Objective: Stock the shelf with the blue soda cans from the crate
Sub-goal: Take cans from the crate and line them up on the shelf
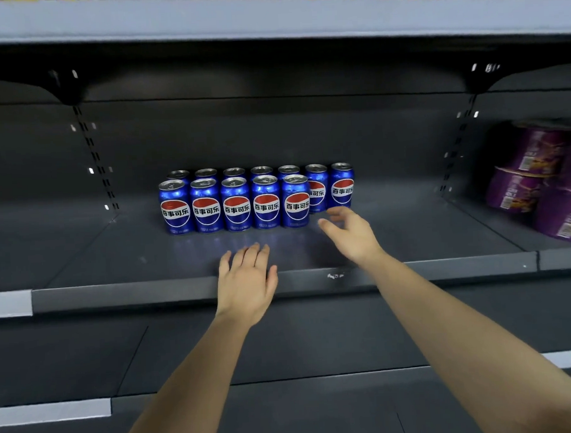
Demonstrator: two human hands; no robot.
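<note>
A person is standing at a dark shelf (117, 294) where blue soda cans (236, 205) are sitting upright in two rows near the middle of the back wall, labels facing out. Seven are lining the back and five the front, touching side to side. Both hands are hovering empty, fingers loosely spread. The left hand (248, 283) is hanging over the shelf's front edge, just before the front row. The right hand (350, 233) is reaching farther in, fingertips just beside the two back cans at the right end that have nothing in front of them. The crate is lying out of view. Purple tubs (537, 179) are sitting stacked past the shelf's right end, well apart from the cans. Judging by that gap, the front row is wanting two more cans. Filling it well likely means setting each one upright, label forward, snug against its neighbour, without nudging the standing rows.
</note>
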